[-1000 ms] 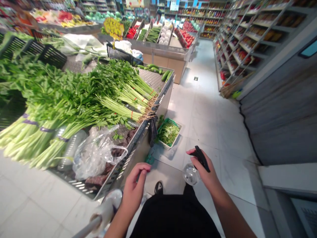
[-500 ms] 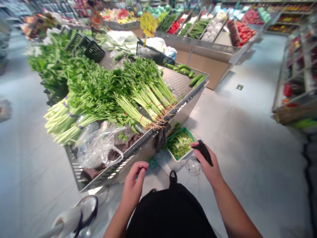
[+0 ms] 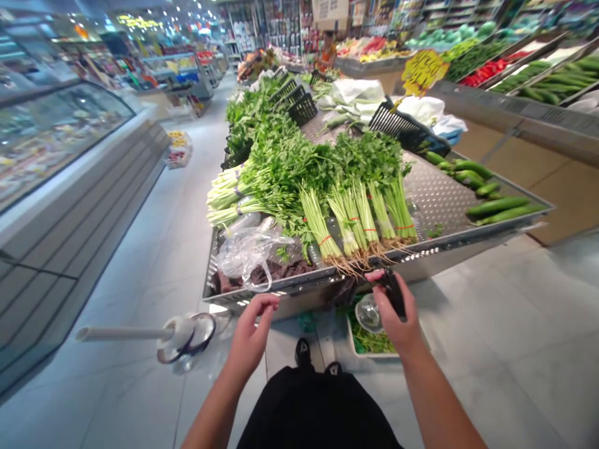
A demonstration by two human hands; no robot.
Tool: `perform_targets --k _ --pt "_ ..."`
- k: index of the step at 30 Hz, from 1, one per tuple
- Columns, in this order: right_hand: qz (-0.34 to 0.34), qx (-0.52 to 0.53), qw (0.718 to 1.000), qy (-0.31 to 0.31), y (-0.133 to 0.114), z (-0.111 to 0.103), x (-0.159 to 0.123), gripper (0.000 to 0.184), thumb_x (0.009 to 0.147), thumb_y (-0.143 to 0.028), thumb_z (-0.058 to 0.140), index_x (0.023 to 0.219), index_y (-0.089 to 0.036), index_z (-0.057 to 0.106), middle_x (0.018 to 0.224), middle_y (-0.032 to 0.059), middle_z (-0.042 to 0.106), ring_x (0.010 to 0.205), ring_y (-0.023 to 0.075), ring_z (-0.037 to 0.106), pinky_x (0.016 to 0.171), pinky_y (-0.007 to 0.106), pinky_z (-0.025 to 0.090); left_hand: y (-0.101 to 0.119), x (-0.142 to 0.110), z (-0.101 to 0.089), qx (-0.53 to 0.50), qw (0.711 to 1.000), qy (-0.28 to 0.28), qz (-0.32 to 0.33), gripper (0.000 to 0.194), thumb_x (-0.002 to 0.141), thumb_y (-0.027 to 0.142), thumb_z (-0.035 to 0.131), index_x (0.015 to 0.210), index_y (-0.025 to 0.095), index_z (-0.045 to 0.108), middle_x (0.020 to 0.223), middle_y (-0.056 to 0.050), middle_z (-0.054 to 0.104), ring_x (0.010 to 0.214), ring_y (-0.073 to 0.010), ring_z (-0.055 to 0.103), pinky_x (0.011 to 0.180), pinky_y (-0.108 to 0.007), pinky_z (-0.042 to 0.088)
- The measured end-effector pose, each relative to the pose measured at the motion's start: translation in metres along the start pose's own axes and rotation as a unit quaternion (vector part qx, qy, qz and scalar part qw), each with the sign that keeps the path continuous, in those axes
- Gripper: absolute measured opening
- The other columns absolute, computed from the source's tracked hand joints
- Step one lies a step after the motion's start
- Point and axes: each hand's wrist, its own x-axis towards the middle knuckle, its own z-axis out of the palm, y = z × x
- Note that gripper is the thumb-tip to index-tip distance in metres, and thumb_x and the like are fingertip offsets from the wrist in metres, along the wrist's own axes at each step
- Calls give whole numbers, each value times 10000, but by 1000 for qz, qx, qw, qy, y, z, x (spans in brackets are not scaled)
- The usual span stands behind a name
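A spray bottle with a black trigger head (image 3: 394, 294) and a clear round body (image 3: 369, 313) is in my right hand (image 3: 397, 315); the fingers wrap round the head. It hangs over a white crate (image 3: 374, 355) of loose green leaves on the floor, by the front of the vegetable stand (image 3: 299, 293). My left hand (image 3: 255, 324) is empty, loosely curled with the thumb apart from the fingers, just off the stand's front edge. Behind my hands lie banded bunches of leafy celery (image 3: 360, 218), roots over the edge. A crumpled clear plastic bag (image 3: 246, 249) sits at the stand's left corner.
Cucumbers (image 3: 500, 206) lie at the stand's right, near black baskets (image 3: 409, 128) and a yellow sign (image 3: 423, 72). A roll on a pole (image 3: 126, 333) stands at left, with a display case (image 3: 93, 162) beyond the aisle. A person (image 3: 326, 53) is far back.
My view has swung left, bringing the display case into sight. The spray bottle, still in my right hand, now overlaps the leaf crate. My left hand stays loosely curled.
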Motion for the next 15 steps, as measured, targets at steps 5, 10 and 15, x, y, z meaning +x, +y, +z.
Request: perform_targets --k 5,10,15 --pt "-5 19 999 -40 -9 35 7 131 892 -312 642 981 -220 667 990 74 728 953 237 680 940 389 563 2 18 -17 -3 1000 -1 -18 225 1006 336 538 1084 220 715 1032 -52 717 996 -232 678 925 -339 503" --pt "1 4 999 33 -14 53 22 198 861 -331 655 1012 -208 688 1014 74 752 984 246 696 985 402 557 5 26 -10 -11 999 -47 -23 231 1003 336 515 1082 226 702 1041 -59 710 1020 -247 662 935 -364 489" --pt "-34 -8 999 19 -19 68 20 153 872 -290 611 992 -220 675 976 55 740 967 231 702 950 362 563 -1 25 5 -8 994 -106 -9 215 980 297 518 1101 235 684 1043 -59 699 1007 -251 661 924 -377 499"
